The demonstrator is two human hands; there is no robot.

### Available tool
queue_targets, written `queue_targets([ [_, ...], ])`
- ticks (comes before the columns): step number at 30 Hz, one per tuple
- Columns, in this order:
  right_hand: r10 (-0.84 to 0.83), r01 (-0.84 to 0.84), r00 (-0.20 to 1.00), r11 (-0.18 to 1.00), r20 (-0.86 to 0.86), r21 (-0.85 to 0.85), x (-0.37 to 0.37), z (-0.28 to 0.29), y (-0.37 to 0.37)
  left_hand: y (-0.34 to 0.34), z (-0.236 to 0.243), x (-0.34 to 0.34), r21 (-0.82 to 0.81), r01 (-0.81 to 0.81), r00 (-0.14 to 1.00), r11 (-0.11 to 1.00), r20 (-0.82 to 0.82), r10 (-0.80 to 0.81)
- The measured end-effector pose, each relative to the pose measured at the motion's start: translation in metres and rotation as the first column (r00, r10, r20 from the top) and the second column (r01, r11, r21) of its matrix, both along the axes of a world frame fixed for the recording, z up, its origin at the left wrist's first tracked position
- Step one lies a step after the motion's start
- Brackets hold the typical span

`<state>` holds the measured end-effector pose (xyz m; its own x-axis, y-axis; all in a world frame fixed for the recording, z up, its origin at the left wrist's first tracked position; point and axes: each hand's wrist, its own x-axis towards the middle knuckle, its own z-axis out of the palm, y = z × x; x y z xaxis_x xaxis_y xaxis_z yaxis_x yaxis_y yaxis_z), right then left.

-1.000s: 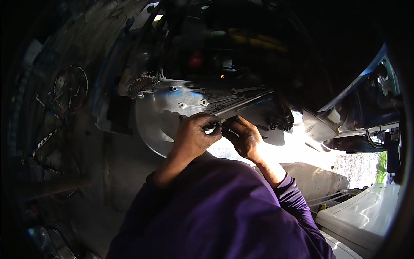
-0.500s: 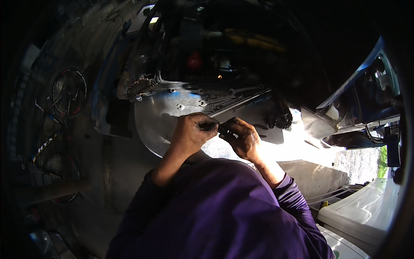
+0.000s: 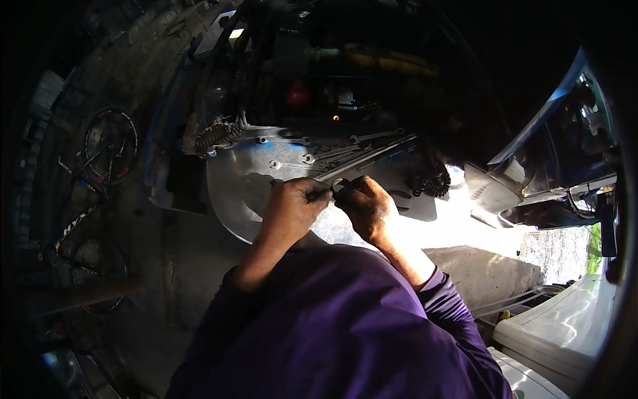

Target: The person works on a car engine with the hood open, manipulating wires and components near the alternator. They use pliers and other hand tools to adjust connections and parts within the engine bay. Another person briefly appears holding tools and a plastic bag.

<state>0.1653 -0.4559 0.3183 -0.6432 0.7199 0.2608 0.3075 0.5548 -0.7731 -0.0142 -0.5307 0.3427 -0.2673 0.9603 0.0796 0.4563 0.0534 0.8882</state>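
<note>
My left hand [image 3: 297, 207] and my right hand [image 3: 364, 209] are closed, fingertips close together around a small ring-like piece [image 3: 337, 183], partly hidden and too small to identify surely. They are over a shiny metal work surface [image 3: 229, 193]. Just beyond them lie several steel wrenches [image 3: 289, 164] and long straight rods [image 3: 372, 157]. A dark coiled part [image 3: 216, 138] sits at the surface's back left, another dark coiled bundle [image 3: 435, 183] at its right.
A bicycle [image 3: 109, 149] is at far left on grey flooring. Dark machinery with a red rounded part [image 3: 296, 94] is beyond the work surface. At right are a vehicle body panel [image 3: 512, 186] and white lidded boxes [image 3: 555, 319]. Strong sunlight falls right of my hands.
Both hands have shifted slightly left, and my right fingertips have changed position, showing a pale curved edge on the small held piece. The surroundings have shifted slightly in the view.
</note>
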Motion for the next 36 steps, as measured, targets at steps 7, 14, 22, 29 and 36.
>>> queue_targets([
  [7, 0.017, -0.160, 0.919, 0.929, 0.393, 0.333, 0.020, 0.019, 0.011, 0.015, -0.003, 0.011, 0.022, 0.034, 0.985, 0.999, -0.173, -0.029],
  [14, 0.348, -0.339, 0.933, 0.936, 0.094, -0.096, 0.051, 0.047, 0.040, 0.025, -0.024, 0.018, -0.098, 0.257, 0.808, 0.961, 0.567, -0.158],
  [22, 0.428, -0.366, 0.903, 0.725, -0.035, -0.584, 0.078, 0.064, 0.132, 0.095, -0.035, 0.046, 0.051, 0.402, 0.036, 0.914, 0.997, -0.072],
  [29, 0.340, -0.303, 0.940, 0.791, -0.030, -0.532, 0.066, 0.023, 0.286, 0.260, -0.079, 0.034, 0.083, 0.334, -0.181, 0.939, 0.983, -0.022],
  [36, -0.113, 0.331, 0.882, 0.840, 0.458, -0.429, 0.029, -0.103, 0.454, 0.455, -0.181, 0.012, -0.559, -0.135, 0.474, 0.818, 0.688, 0.549],
])
